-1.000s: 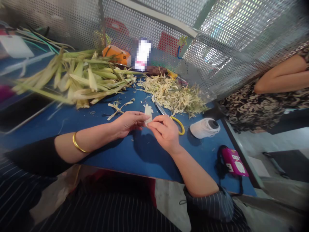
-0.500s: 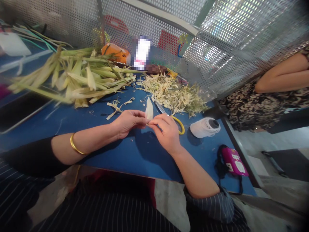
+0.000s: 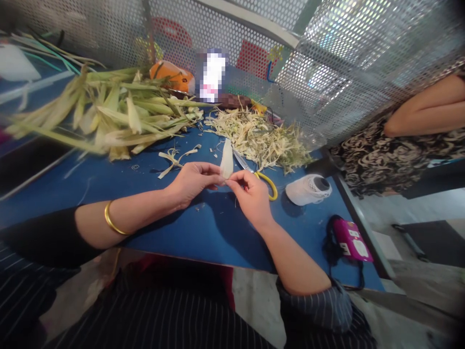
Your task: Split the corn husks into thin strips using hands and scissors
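A pale, pointed piece of corn husk [image 3: 227,159] stands upright between my hands, its lower end pinched in fingertips. My left hand [image 3: 194,183] comes from the left with thumb and fingers closed on the husk's base. From the right, my right hand [image 3: 251,195] pinches the same base, its fingertips touching or nearly touching the left ones. Just beyond the right hand lie yellow-handled scissors [image 3: 269,184], blades partly behind the husk. Thin torn husk strips [image 3: 174,159] rest on the blue table [image 3: 174,232] past the left hand.
Long green husks [image 3: 119,111] are heaped at the back left, shredded trimmings [image 3: 261,138] at the back centre. A white thread cone [image 3: 303,190] and a magenta box [image 3: 353,240] with a black strap sit right. Another person's arm [image 3: 428,106] shows beyond the perforated metal screen [image 3: 337,58].
The husk piece has shifted slightly right and turned a little in my fingers. My right hand's fingers have changed their bend, and both hands stay together at its base.
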### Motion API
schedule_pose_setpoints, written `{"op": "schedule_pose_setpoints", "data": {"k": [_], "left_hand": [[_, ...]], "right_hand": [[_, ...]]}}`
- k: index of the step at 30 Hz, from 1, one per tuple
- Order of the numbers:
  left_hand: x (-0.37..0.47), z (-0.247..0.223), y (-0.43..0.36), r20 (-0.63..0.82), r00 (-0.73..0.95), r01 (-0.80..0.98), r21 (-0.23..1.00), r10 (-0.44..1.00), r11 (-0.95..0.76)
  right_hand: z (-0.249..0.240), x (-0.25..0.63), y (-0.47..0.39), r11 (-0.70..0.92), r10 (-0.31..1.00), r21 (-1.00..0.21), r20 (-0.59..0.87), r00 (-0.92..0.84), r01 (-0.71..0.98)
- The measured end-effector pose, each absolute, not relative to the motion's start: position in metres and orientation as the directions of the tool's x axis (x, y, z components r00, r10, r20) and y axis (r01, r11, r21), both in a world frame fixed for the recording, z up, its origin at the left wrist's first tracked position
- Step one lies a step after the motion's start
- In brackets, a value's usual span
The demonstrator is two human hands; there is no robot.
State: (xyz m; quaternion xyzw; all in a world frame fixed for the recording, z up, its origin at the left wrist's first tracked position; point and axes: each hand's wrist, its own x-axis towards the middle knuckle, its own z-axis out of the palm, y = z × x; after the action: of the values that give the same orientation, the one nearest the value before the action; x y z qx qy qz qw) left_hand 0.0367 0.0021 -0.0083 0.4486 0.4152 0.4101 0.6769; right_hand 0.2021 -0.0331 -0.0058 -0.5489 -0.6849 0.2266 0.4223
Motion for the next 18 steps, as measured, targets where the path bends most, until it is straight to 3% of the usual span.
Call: {"op": "schedule_pose_setpoints", "data": {"k": [5,12,18], "left_hand": [[0.0361,-0.0038,0.0002,-0.154,0.359,-0.196,0.952,0.92,0.236],[0.0343,-0.0059,-0.0001,-0.054,0.375,0.023,0.999,0.925,0.049],[0.0343,-0.0018,0.0013,-0.08,0.366,0.024,0.997,0.927,0.077]], "right_hand": [[-0.007,0.2014,-0.032,0.258,0.946,-0.816,0.321,0.035,0.517],[-0.0101,0.202,-0.0305,0.229,0.959,-0.86,0.279,0.044,0.457],[-0.0091,0.2042,-0.027,0.155,0.986,-0.952,0.166,0.019,0.263]]}}
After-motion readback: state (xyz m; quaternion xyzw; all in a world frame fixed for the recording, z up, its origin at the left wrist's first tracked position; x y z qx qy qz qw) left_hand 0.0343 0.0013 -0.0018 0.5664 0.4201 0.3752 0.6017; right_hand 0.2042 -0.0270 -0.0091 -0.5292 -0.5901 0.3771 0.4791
